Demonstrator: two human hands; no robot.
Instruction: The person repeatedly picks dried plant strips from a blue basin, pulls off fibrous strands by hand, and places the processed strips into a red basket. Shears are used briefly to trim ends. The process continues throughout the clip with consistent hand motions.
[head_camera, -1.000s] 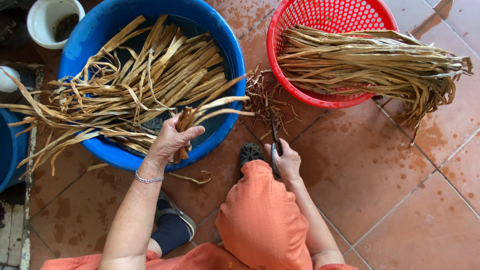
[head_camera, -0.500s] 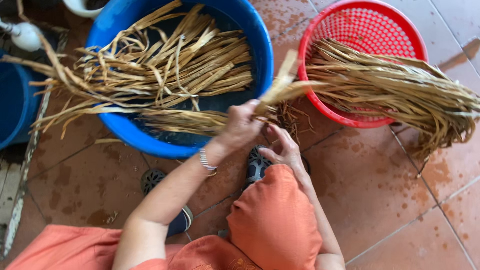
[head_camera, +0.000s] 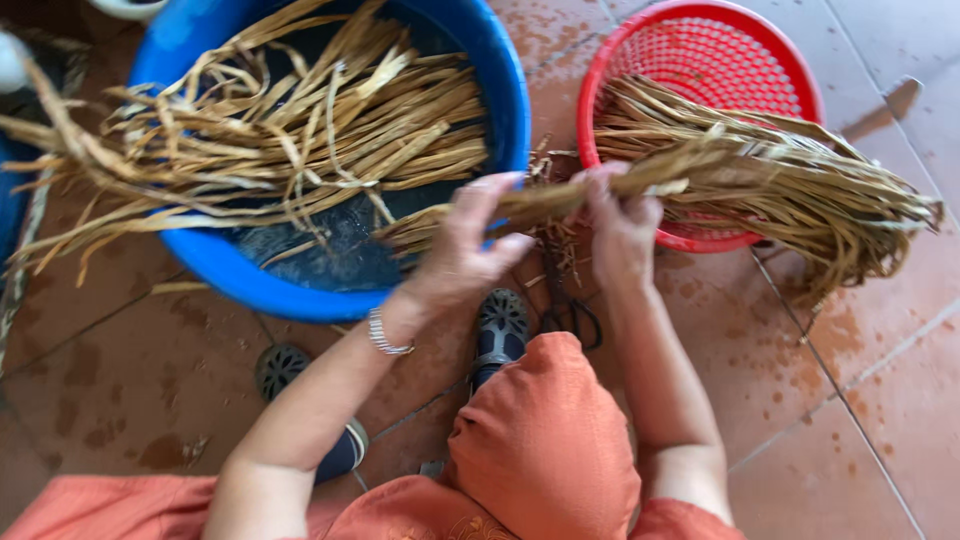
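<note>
Floor (head_camera: 880, 420): terracotta tiles, speckled with damp spots and pale grout lines.
Blue tub (head_camera: 505, 110): large round basin at upper left, dark water at the bottom, heaped with long tan fibre strips (head_camera: 300, 140); many strips hang out over its left rim.
Red basket (head_camera: 700, 40): round perforated plastic basket at upper right, just beside the tub; a sheaf of the same strips (head_camera: 800, 180) lies across it, ends trailing over the right rim onto the tiles.
Orange clothing (head_camera: 545, 440): covers the person's raised knee, bottom centre.
Held bundle (head_camera: 545, 200): strips stretched between both hands, above the gap between tub and basket, one end reaching toward the basket.
Left hand (head_camera: 465, 245): fingers curled round the bundle near the tub rim; silver bracelet (head_camera: 385, 335) on the wrist.
Right hand (head_camera: 620, 220): closed on the bundle's other part, at the basket's near edge.
Sandals (head_camera: 500, 325): dark, on the tiles below the hands.
Scissors (head_camera: 572, 315): dark handles, lying beside the sandal; blades partly hidden.
</note>
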